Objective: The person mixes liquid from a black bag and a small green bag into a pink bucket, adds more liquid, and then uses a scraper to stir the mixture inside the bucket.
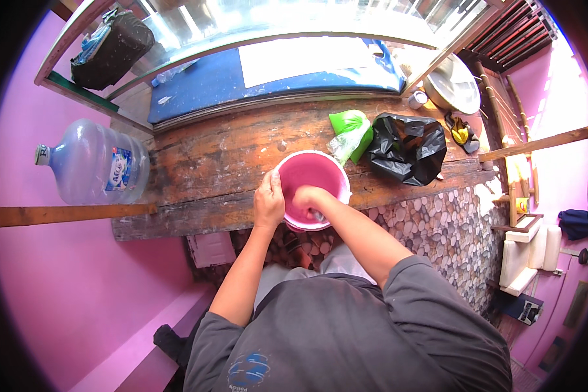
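A pink bucket (310, 168) with a pale rim is at the front edge of the wooden table, just ahead of my body. My left hand (268, 200) is closed on the left side of its rim, with the fingers along the outside and top. My right hand (309, 201) reaches down inside the bucket, its fingers curled. Something small and whitish shows by those fingers, too blurred to name. A bright green plastic bag (355, 134) with a clear plastic part lies just beyond the bucket. Beside it, to the right, sits a crumpled black plastic bag (408, 149).
The worn wooden table (209, 157) spans the front. A large water jug (101, 163) lies at its left end. Behind stands a glass case with a blue base (202, 85). Far right are a small can (417, 99), a round metal lid (454, 85) and a black-and-yellow cloth (462, 132).
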A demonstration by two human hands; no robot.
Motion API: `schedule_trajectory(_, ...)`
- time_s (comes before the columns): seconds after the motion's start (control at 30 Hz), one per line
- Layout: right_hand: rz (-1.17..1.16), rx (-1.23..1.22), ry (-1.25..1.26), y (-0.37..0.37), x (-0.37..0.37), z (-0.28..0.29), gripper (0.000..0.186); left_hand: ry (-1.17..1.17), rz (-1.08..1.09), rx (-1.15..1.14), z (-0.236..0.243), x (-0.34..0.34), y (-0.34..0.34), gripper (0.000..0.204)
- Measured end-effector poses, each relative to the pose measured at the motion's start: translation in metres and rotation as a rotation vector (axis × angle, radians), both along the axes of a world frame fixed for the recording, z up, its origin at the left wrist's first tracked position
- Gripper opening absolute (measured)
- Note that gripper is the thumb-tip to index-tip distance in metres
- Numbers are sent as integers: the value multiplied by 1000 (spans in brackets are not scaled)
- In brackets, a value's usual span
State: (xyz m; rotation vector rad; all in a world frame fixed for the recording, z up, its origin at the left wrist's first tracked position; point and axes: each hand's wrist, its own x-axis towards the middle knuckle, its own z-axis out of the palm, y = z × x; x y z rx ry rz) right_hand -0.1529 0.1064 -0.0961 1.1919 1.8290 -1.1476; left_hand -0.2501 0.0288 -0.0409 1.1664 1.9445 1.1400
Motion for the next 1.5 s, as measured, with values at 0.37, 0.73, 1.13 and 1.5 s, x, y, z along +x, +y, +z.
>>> schedule_trajectory(0.37, -120, 44, 59, 4, -2, -1, 19, -13, -8, -25, 1, 2, 2, 38)
schedule_trajectory(0.73, -594, -31, 68, 10, 5, -10, 19, -47, 13, -4, 8, 6, -2, 39)
schedule_trajectory(1.13, -1337, -326, 360, 9, 23, 10, 21, -33, 235, -97, 6, 23, -13, 43)
schedule_trajectory(1.5, -464, -136, 43, 31, 27, -30, 20, -167, -11, 0, -1, 16, -7, 50)
